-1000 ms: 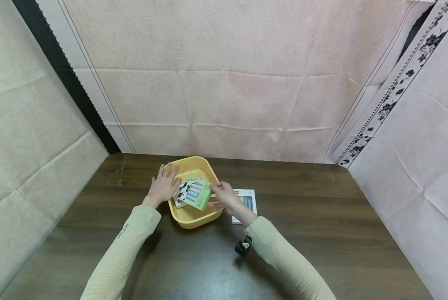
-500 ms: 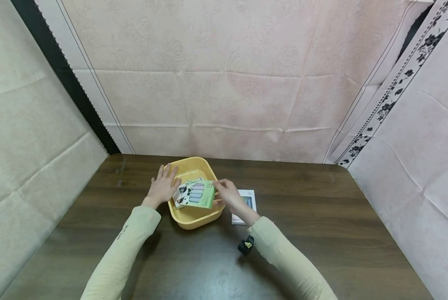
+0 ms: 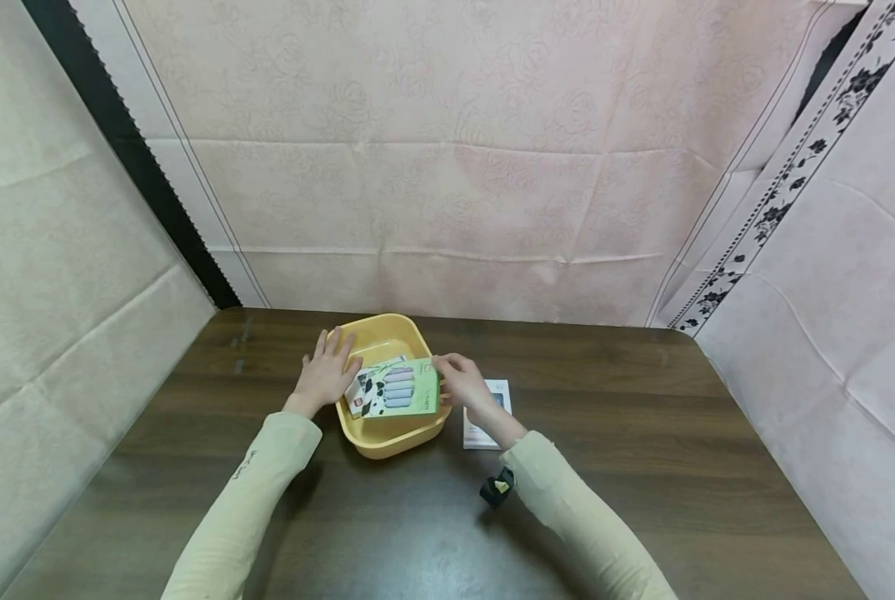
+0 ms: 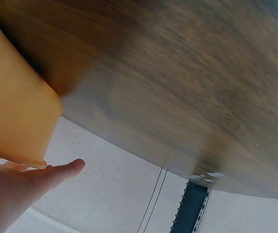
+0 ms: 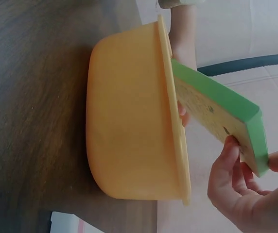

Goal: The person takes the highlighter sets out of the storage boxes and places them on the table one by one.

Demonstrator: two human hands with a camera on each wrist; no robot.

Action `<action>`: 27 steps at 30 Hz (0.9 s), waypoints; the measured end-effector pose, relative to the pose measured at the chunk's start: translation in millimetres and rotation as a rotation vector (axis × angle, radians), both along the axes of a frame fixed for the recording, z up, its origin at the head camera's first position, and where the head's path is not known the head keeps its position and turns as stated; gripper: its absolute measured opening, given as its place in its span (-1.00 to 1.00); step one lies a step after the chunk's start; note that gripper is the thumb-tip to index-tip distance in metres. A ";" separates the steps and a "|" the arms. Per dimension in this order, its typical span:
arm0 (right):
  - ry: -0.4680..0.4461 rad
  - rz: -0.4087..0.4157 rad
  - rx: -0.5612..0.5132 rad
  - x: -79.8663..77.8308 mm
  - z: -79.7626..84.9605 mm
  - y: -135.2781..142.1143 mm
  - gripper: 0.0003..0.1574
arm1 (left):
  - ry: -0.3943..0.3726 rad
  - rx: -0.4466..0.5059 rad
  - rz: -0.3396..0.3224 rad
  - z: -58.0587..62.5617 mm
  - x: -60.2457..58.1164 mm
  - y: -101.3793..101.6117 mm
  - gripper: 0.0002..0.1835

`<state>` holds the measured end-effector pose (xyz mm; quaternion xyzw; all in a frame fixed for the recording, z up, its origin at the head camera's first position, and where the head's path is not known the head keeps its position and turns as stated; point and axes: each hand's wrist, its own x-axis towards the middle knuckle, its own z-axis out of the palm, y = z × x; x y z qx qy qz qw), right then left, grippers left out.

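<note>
Right grip (image 3: 464, 388) pinches the green box (image 3: 401, 389) by its right end
Tilted over the yellow basin (image 3: 387, 451) near the counter's (image 3: 642, 467) far edge; left grip (image 3: 324, 377), fingers spread, touches the basin's left rim.

My left grip (image 4: 20, 191) at the rim (image 4: 17, 159) of the orange tub (image 4: 15, 97), one digit (image 4: 65, 170) sticking out past it. Dark wood bench (image 4: 178, 87) fills most of view, whitish marks (image 4: 215, 174) near its edge; pale cloth (image 4: 105, 179), dark strip (image 4: 190, 206) beyond.

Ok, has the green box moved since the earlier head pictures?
Yes. In the head view, the green box has shifted right, closer to the white box on the table; the right hand pinches its right end.
</note>
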<state>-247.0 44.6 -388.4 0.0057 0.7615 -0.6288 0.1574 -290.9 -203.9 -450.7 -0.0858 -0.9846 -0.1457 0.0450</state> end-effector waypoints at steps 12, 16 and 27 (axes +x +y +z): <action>-0.024 0.011 -0.058 -5.0 -4.0 10.2 -0.51 | -0.010 0.007 0.010 1.7 0.9 0.0 -0.38; -0.029 0.007 -0.056 -6.9 -5.7 13.0 -0.51 | -0.018 0.010 0.011 1.5 0.6 -0.2 -0.38; -0.056 -0.002 -0.080 -9.8 -6.9 20.5 -0.47 | -0.020 0.004 0.013 1.2 -0.2 0.8 -0.38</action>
